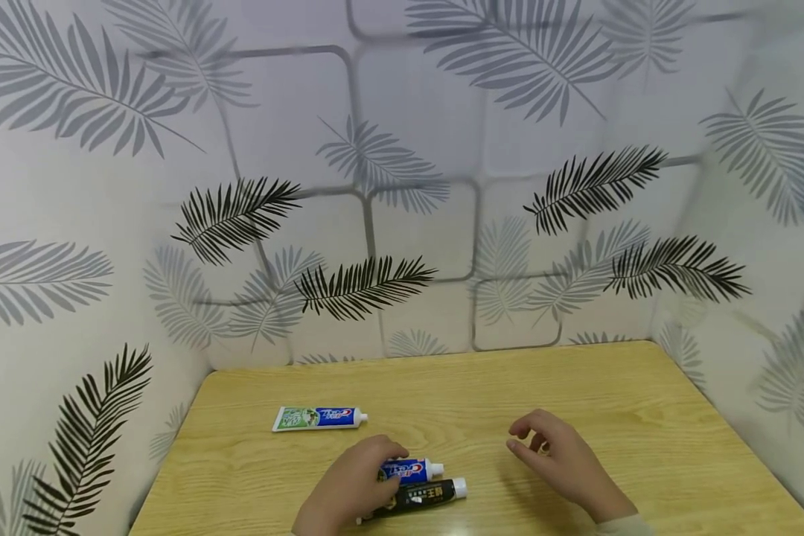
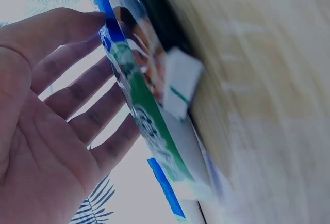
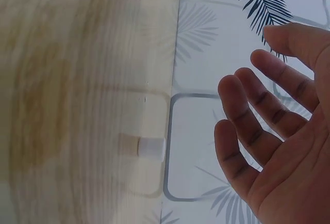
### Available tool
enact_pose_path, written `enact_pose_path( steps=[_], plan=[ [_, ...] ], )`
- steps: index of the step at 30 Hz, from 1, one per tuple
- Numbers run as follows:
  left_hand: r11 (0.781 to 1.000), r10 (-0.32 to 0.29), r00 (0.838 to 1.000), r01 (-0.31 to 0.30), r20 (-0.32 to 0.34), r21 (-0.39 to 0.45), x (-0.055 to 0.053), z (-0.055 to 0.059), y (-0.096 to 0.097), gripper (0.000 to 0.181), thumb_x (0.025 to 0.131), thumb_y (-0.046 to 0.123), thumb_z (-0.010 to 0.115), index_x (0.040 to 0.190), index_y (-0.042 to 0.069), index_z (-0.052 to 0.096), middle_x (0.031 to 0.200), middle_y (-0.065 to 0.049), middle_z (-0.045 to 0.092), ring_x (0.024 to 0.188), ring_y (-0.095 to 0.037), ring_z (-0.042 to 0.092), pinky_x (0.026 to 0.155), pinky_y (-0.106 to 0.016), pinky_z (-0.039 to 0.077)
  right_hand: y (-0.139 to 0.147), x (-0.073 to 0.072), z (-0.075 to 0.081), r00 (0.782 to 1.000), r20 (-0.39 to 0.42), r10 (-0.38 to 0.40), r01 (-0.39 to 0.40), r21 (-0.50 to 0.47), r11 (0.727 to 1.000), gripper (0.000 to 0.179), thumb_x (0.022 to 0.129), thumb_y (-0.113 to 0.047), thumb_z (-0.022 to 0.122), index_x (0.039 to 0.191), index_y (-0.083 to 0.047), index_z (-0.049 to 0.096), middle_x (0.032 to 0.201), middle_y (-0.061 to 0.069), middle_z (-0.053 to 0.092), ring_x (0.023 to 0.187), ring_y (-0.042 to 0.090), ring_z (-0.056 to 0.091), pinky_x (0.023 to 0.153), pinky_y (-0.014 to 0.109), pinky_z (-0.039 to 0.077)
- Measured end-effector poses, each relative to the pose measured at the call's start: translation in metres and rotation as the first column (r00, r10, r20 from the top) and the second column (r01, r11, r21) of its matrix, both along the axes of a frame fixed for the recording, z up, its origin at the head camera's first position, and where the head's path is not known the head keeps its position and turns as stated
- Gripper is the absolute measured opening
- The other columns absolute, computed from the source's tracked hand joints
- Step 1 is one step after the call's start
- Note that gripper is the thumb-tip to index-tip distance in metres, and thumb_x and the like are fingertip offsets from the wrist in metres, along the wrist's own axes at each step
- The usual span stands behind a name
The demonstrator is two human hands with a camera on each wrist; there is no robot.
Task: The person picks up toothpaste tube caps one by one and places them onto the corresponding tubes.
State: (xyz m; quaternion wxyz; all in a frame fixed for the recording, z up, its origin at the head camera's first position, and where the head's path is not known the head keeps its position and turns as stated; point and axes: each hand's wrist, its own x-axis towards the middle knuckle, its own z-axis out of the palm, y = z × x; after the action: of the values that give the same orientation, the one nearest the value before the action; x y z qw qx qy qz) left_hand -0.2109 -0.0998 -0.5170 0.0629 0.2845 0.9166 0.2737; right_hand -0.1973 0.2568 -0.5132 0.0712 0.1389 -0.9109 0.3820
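My left hand (image 1: 356, 484) pinches a blue Crest toothpaste tube (image 1: 412, 471), thumb on one side and fingers on the other. Green print and a picture on that tube (image 2: 139, 87) show in the left wrist view, beside the left hand (image 2: 62, 100). Directly in front of it lies a black toothpaste tube (image 1: 432, 496) with a white cap, partly covered by the hand. My right hand (image 1: 563, 461) hovers over the table to the right, fingers loosely bent and holding nothing. From the right wrist, the same hand (image 3: 278, 126) shows its bare palm.
Another Crest toothpaste tube (image 1: 319, 418), green and blue, lies farther back on the left of the wooden table (image 1: 496, 387). A wall (image 1: 415, 246) with a leaf pattern stands behind the table. A small white cylinder (image 3: 151, 149) shows in the right wrist view.
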Motion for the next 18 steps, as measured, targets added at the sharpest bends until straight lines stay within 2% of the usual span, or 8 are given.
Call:
enact_pose_path(
  steps=[3,7,15,18],
  plan=[
    [1.000,-0.009,1.000,0.009,0.007,0.008,-0.001,0.000,-0.008,0.031,0.095,0.016,0.077,0.126,0.011,0.076,0.118,0.002,0.074,0.112,-0.015,0.069,0.098,-0.037,0.059,0.003,0.001,-0.002,1.000,0.005,-0.003,0.003,0.015,1.000,0.013,0.100,-0.032,0.076,0.109,-0.022,0.074,0.102,-0.011,0.067,0.080,0.000,0.059,0.077,0.028,0.056],
    [1.000,-0.008,1.000,0.008,0.023,0.009,-0.001,-0.001,-0.018,0.028,0.095,0.016,0.076,0.123,0.014,0.077,0.115,0.005,0.073,0.108,-0.012,0.068,0.095,-0.036,0.060,0.008,0.002,-0.003,0.999,-0.026,-0.037,0.038,0.048,0.998,0.015,0.099,-0.032,0.077,0.112,-0.024,0.076,0.103,-0.010,0.070,0.087,0.002,0.061,0.078,0.033,0.056],
    [0.999,-0.011,0.997,0.008,-0.071,-0.043,0.001,-0.008,-0.034,0.024,0.098,0.023,0.075,0.122,0.019,0.077,0.113,0.009,0.071,0.107,-0.011,0.067,0.095,-0.037,0.059,0.021,0.002,0.000,0.996,-0.036,-0.087,0.090,0.102,0.991,0.021,0.099,-0.031,0.077,0.117,-0.021,0.076,0.108,-0.005,0.071,0.094,0.015,0.065,0.077,0.033,0.054],
    [0.999,-0.001,0.997,-0.002,-0.072,-0.043,0.001,-0.006,-0.040,0.024,0.098,0.023,0.075,0.121,0.019,0.077,0.113,0.009,0.071,0.107,-0.011,0.067,0.095,-0.038,0.059,0.024,0.003,0.002,0.995,-0.035,-0.092,0.095,0.109,0.990,0.021,0.099,-0.031,0.077,0.117,-0.019,0.076,0.107,-0.003,0.071,0.094,0.017,0.065,0.077,0.033,0.055]
  ],
)
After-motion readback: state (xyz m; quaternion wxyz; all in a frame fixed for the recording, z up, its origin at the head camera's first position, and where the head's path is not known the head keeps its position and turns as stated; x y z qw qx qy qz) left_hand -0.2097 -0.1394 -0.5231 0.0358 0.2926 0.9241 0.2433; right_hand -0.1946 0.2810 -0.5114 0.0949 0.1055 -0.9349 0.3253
